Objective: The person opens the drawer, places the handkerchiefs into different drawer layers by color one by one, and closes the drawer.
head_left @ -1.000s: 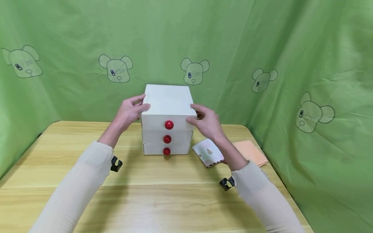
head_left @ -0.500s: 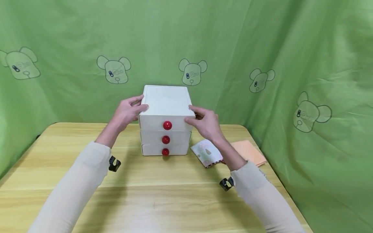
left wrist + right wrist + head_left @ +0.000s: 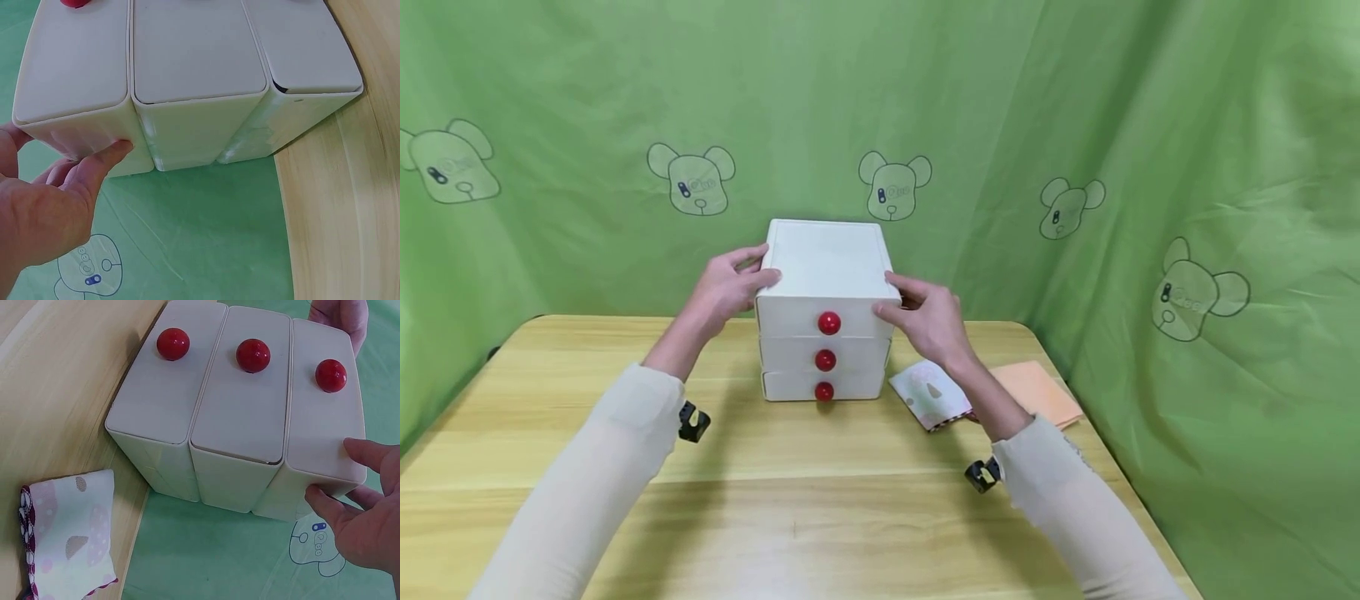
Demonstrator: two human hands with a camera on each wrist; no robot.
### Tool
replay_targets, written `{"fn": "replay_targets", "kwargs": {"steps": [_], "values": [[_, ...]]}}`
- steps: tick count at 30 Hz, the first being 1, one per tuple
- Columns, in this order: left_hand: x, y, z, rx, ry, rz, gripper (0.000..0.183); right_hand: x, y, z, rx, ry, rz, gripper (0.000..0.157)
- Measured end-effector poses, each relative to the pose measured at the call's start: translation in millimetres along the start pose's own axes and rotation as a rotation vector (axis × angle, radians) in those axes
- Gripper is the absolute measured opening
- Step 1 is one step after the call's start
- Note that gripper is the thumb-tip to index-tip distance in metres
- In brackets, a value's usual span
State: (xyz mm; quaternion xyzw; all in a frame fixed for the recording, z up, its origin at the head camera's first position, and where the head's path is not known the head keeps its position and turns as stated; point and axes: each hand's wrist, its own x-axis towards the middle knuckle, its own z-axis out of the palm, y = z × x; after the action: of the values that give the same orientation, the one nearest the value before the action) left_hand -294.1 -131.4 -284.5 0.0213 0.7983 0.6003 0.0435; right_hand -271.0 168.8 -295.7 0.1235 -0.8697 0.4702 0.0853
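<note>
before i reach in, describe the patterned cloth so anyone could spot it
On the wooden table is a white drawer unit with red knobs. Right of it lies the patterned cloth, pale with a checked edge, unlike the plain peach cloth farther right.

Frontal access to the drawer unit (image 3: 827, 283) runs over the bench (image 3: 820, 500), between the sleeves (image 3: 587, 475); three red knobs (image 3: 825, 360) project into this path; the left hand (image 3: 726, 287) and right hand (image 3: 932, 321) obstruct the upper flanks; the lower left flank is reachable beneath the left hand; a folded patterned cloth (image 3: 928, 393) lies low, just beside the right flank; the green curtain (image 3: 805, 108) bounds the rear.
</note>
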Motion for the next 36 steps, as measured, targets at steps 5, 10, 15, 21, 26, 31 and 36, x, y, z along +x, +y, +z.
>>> {"fn": "replay_targets", "kwargs": {"steps": [5,10,15,21,26,31,36], "values": [[1.0,-1.2,-0.9,0.016,0.005,0.01,0.07,0.3,-0.7,0.7,-0.014,-0.008,-0.006,0.056],[2.5,-1.0,-1.8,0.016,0.014,0.02,0.07,-0.2,-3.6,0.9,-0.01,-0.017,-0.012,0.058],[2.3,-1.4,-1.6,0.007,0.005,0.019,0.07,-3.7,-6.5,-1.9,0.007,-0.053,0.011,0.062],[1.4,-1.7,-1.5,0.005,0.007,0.03,0.07,-5.9,-8.3,-7.2,-0.02,-0.103,0.046,0.08],[1.2,-2.5,-1.5,0.005,0.006,0.023,0.07,-8.4,-6.0,-10.3,-0.099,-0.122,0.089,0.083],[1.2,-2.8,-1.3,0.01,0.008,0.029,0.069,-11.2,-0.4,-10.8,-0.127,-0.143,0.126,0.077],[1.5,-2.6,-1.4,0.011,0.006,0.028,0.069,-14.7,2.1,-11.3,-0.146,-0.158,0.148,0.063]]}}
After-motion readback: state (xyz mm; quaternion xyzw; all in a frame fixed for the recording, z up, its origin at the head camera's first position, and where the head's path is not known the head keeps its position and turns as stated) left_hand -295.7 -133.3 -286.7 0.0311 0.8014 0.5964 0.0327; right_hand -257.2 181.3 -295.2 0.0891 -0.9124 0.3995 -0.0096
